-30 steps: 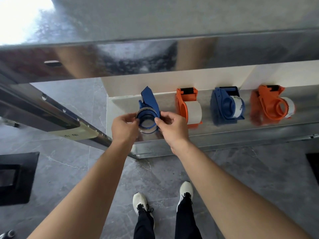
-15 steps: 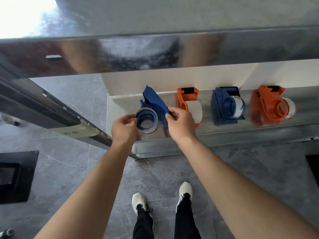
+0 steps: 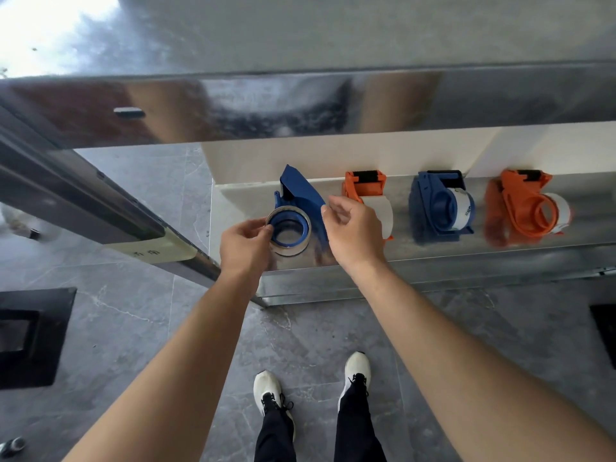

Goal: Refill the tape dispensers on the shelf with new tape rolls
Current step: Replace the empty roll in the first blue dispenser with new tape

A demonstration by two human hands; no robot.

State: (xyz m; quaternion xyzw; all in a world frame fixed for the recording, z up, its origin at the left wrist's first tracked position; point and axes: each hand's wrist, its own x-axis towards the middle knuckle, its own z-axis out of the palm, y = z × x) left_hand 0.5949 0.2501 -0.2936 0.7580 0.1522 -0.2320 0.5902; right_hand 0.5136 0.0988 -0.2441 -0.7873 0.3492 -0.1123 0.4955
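Observation:
A blue tape dispenser (image 3: 301, 195) lies at the left end of the metal shelf (image 3: 433, 258). A clear tape roll (image 3: 289, 230) sits around its blue hub. My left hand (image 3: 245, 243) pinches the roll's left rim. My right hand (image 3: 355, 233) is at the dispenser's right edge, fingers curled and fingertips touching the blue body. Further right on the shelf stand an orange dispenser (image 3: 366, 185), a blue dispenser (image 3: 440, 205) and another orange dispenser (image 3: 526, 205), each with a white roll in it.
A shiny upper shelf (image 3: 300, 105) overhangs the row. A metal rail (image 3: 83, 201) runs diagonally at the left. Grey tile floor lies below, with my white shoes (image 3: 356, 375) and a dark mat (image 3: 30, 335) at the left.
My right hand has moved from the roll's right rim to the dispenser's right edge. The dispenser has tipped to the right. My left hand stays on the roll.

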